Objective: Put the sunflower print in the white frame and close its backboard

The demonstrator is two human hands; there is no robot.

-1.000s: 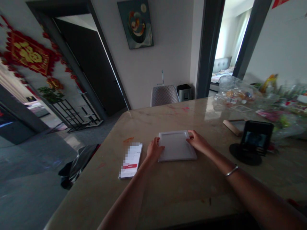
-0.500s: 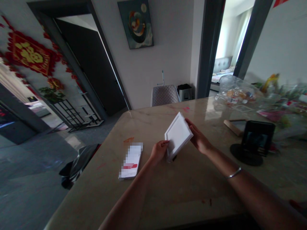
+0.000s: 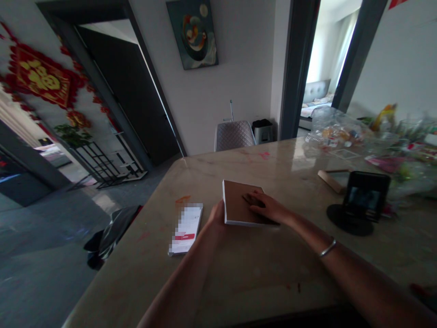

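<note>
A flat square panel (image 3: 237, 205), brown on the top face and with white edges, lies on the stone counter (image 3: 273, 273), near the middle of its front part. The right hand (image 3: 266, 206) rests on top of this panel with the fingers open and flat, not gripping. The left hand (image 3: 217, 218) stands against the panel's left edge, but I cannot tell if it is holding. Just left of this hand lies a white phone (image 3: 186, 230), its screen blurred. To the right, a black phone stand (image 3: 350, 218) stands on the counter.

The head-worn camera looks forward and down (quite close, wide-angle) over the stone counter (image 3: 266, 278).
</note>
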